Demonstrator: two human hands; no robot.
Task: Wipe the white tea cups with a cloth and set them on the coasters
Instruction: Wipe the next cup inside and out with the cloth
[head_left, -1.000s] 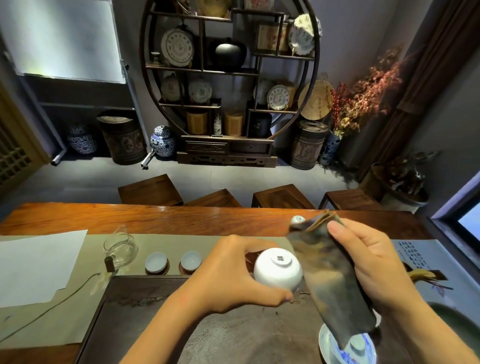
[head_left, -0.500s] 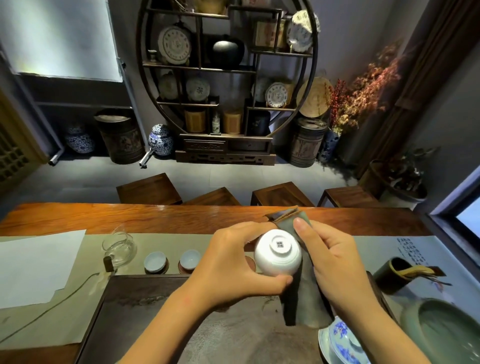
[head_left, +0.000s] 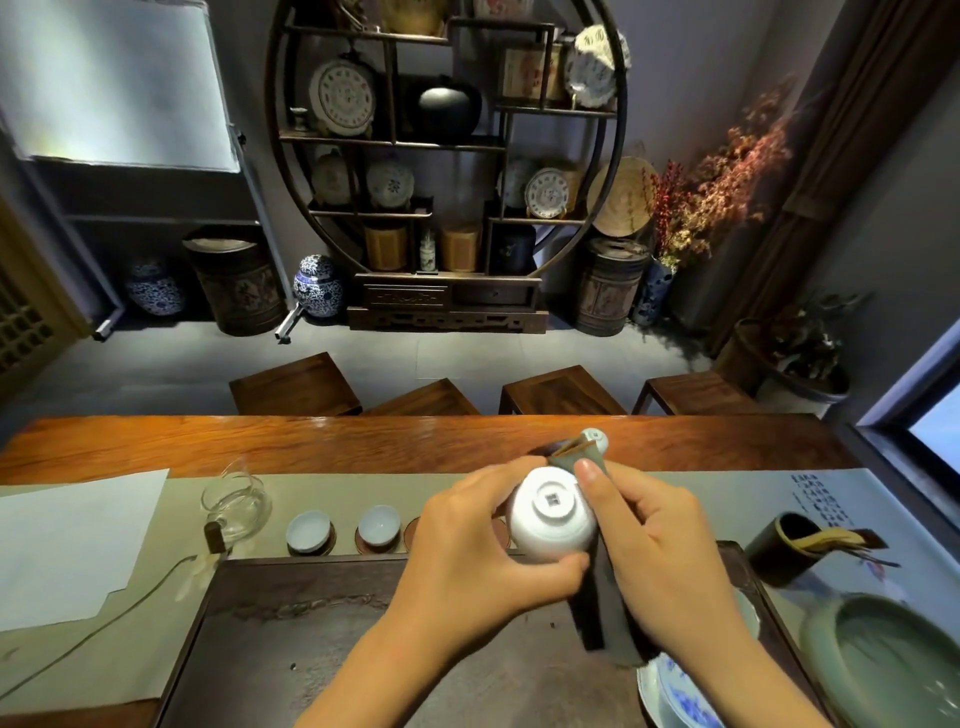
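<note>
A long wooden table (head_left: 260, 441) carries a dark tea tray (head_left: 311, 649) at 6 o'clock. Above the tray, the left hand (head_left: 483, 561) grasps an upturned white cup (head_left: 551, 514), foot ring facing the camera. The right hand (head_left: 654, 551), at 3 o'clock of the cup, clasps a dark cloth (head_left: 605, 608) against its side. At 9 o'clock, two small cups (head_left: 344, 527) sit on coasters (head_left: 374, 545).
</note>
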